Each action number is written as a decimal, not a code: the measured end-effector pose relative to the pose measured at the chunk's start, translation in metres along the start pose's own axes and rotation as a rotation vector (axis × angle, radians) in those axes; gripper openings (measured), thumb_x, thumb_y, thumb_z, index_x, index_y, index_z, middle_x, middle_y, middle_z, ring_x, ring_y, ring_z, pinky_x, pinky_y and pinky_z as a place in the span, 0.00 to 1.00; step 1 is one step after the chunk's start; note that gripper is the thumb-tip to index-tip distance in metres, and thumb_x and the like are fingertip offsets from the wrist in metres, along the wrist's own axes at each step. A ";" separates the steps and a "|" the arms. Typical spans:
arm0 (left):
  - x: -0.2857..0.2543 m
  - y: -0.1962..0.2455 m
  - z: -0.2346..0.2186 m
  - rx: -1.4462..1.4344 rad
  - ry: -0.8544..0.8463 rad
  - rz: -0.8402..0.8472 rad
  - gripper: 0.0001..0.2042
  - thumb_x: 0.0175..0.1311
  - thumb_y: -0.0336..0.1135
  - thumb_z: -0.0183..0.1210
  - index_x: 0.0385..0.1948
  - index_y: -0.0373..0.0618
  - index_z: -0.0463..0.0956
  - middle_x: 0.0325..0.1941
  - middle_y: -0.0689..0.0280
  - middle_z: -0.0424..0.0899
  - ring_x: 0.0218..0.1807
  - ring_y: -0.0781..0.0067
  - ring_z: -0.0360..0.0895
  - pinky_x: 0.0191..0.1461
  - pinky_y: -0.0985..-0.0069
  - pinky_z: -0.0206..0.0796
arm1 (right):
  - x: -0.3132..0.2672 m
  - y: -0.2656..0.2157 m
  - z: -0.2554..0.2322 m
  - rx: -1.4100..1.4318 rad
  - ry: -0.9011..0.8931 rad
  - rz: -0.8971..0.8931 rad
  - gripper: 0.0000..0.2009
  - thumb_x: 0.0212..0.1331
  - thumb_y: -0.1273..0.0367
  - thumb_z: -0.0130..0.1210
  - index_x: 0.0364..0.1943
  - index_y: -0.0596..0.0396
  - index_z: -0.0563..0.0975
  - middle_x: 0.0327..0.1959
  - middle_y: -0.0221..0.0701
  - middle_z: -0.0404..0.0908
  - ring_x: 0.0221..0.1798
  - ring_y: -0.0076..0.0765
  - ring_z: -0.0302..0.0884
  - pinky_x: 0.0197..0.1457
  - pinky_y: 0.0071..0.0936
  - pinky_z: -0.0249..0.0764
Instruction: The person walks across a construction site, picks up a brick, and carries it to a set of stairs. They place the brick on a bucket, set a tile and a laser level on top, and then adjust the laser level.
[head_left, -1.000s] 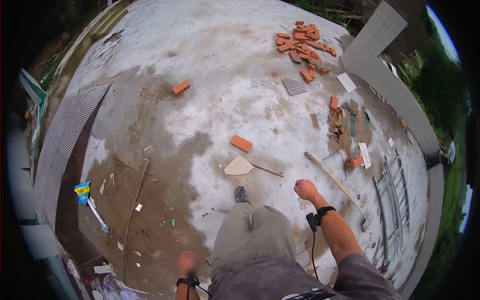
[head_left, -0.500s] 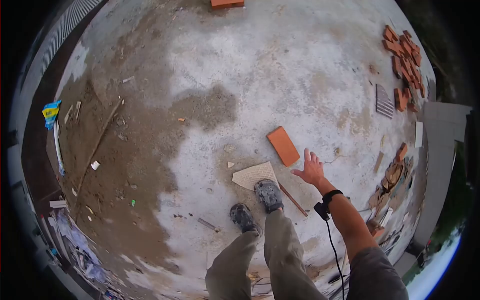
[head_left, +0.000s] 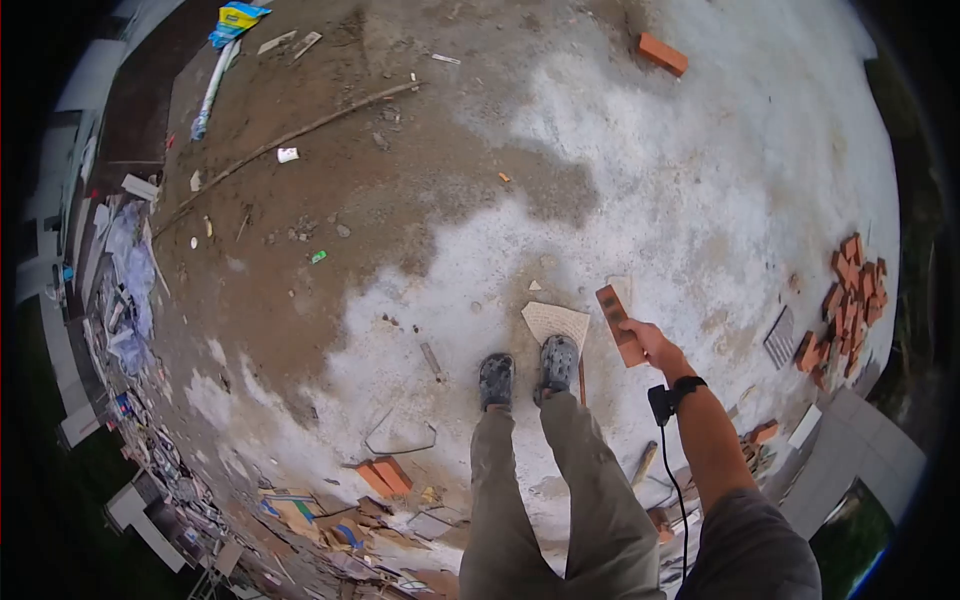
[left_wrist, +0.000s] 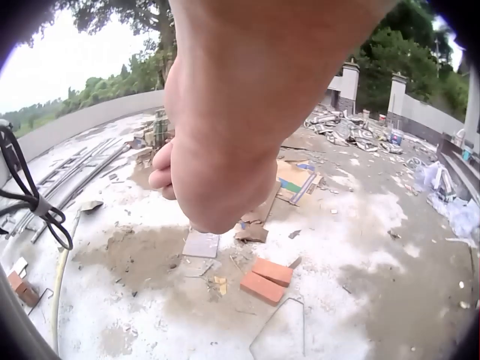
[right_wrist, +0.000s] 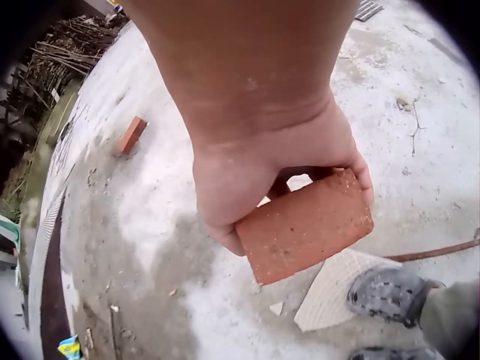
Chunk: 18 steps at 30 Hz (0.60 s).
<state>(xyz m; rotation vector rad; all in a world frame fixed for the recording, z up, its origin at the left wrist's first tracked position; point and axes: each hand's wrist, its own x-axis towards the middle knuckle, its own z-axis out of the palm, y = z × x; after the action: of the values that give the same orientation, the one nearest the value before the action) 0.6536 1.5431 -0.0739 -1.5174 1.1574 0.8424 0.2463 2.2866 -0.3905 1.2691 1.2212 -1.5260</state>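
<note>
In the head view my right hand [head_left: 652,343] grips a red brick [head_left: 620,325] by one end and holds it off the concrete, just right of my grey shoes [head_left: 558,362]. The right wrist view shows that hand [right_wrist: 262,180] with fingers and thumb wrapped round the brick [right_wrist: 304,225], above a cream patterned tile [right_wrist: 337,289] and one shoe [right_wrist: 390,292]. My left hand [left_wrist: 199,172] appears only in the left wrist view. It hangs at my side with loosely curled fingers and holds nothing.
A pile of red bricks [head_left: 850,295] and a ribbed grey tile [head_left: 780,337] lie to the right. A lone brick [head_left: 663,53] lies far ahead. Two bricks [head_left: 383,477] sit by rubble behind me. A long stick [head_left: 290,135] crosses the dirt. Grey wall blocks [head_left: 860,460] stand lower right.
My right hand went from reaching open toward the brick on the ground to gripping it and lifting it. My head has turned, so the ground has swung round.
</note>
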 end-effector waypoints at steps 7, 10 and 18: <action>-0.090 -0.116 0.001 -0.442 -0.141 0.156 0.09 0.64 0.34 0.54 0.36 0.35 0.75 0.32 0.55 0.82 0.30 0.62 0.81 0.34 0.66 0.76 | -0.319 -0.058 0.124 0.416 -0.614 -0.059 0.31 0.59 0.47 0.51 0.63 0.48 0.70 0.60 0.32 0.76 0.61 0.37 0.74 0.65 0.45 0.67; -0.084 -0.163 0.016 -0.649 -0.222 0.255 0.09 0.62 0.32 0.54 0.29 0.34 0.76 0.26 0.56 0.83 0.24 0.65 0.82 0.28 0.70 0.77 | -0.394 -0.070 0.176 0.286 -0.666 -0.116 0.30 0.59 0.48 0.51 0.63 0.48 0.70 0.60 0.32 0.76 0.61 0.38 0.74 0.66 0.47 0.67; -0.064 -0.143 0.029 -0.583 0.391 0.695 0.12 0.59 0.37 0.59 0.30 0.35 0.83 0.24 0.58 0.85 0.25 0.68 0.85 0.30 0.72 0.76 | -0.422 -0.021 0.247 -0.747 -0.135 -0.236 0.24 0.57 0.51 0.55 0.51 0.51 0.76 0.47 0.31 0.82 0.52 0.36 0.79 0.58 0.46 0.73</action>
<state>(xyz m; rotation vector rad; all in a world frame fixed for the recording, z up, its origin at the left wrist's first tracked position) 0.7722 1.5920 0.0206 -1.8140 1.9012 1.4865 0.2502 2.0477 0.0365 0.5380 1.6730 -1.1032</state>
